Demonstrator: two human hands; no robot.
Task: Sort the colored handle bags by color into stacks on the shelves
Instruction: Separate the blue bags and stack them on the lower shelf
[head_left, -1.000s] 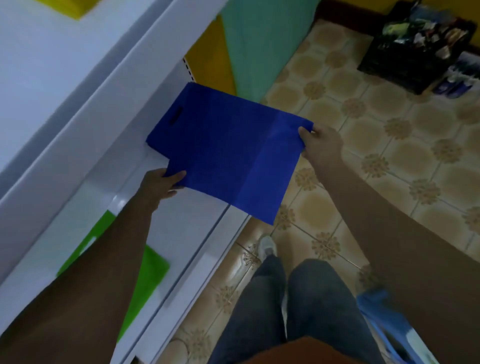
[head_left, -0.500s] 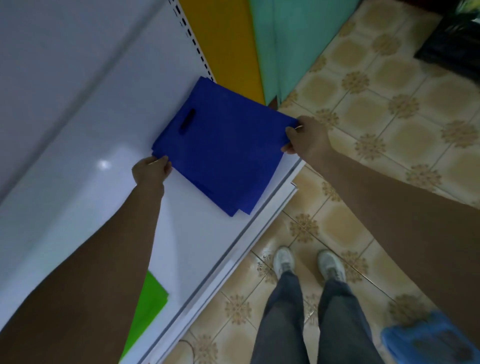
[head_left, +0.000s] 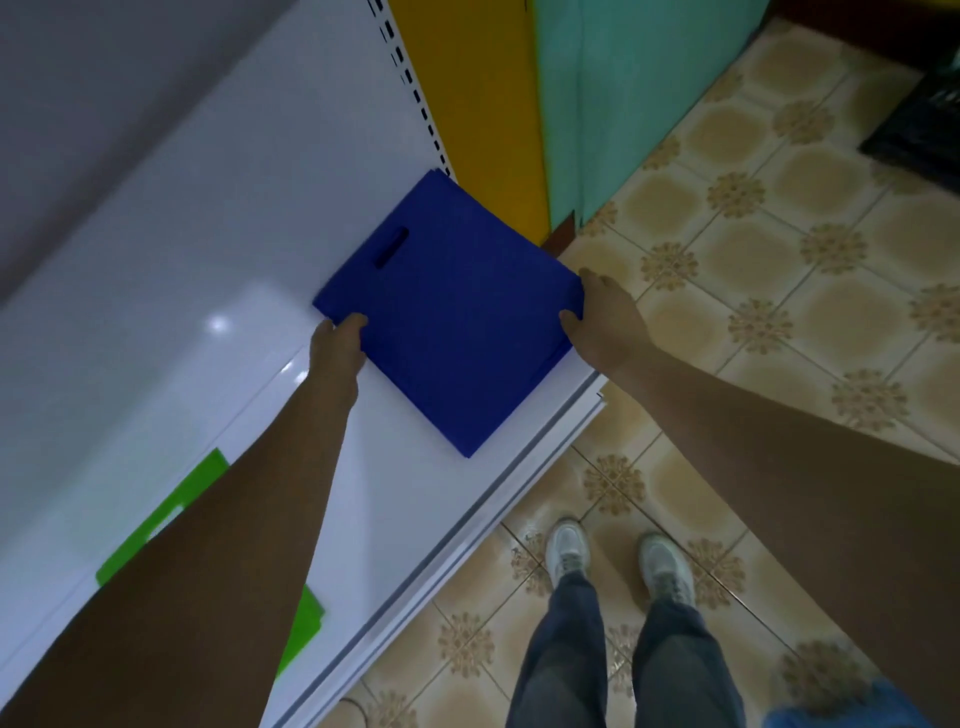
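Note:
A blue handle bag (head_left: 452, 322) lies flat on the white shelf (head_left: 218, 270), on top of other blue bags whose edges peek out at its right side. Its handle slot faces the shelf's back. My left hand (head_left: 337, 345) grips the bag's left edge, thumb on top. My right hand (head_left: 597, 317) holds the right corner, fingers curled round the edge. A green handle bag (head_left: 171, 525) lies on the same shelf at lower left, mostly hidden by my left forearm.
An orange panel (head_left: 467, 104) and a teal panel (head_left: 613, 93) stand upright past the shelf's end. The shelf's front edge (head_left: 467, 514) runs diagonally beside the tiled floor, where my feet stand. A dark crate (head_left: 919, 124) sits at far right. A light blue object (head_left: 852, 712) shows at bottom right.
The blue bag came down from the air onto the blue stack on the shelf and now lies squared on it. Both hands slid along with it and stay at its edges.

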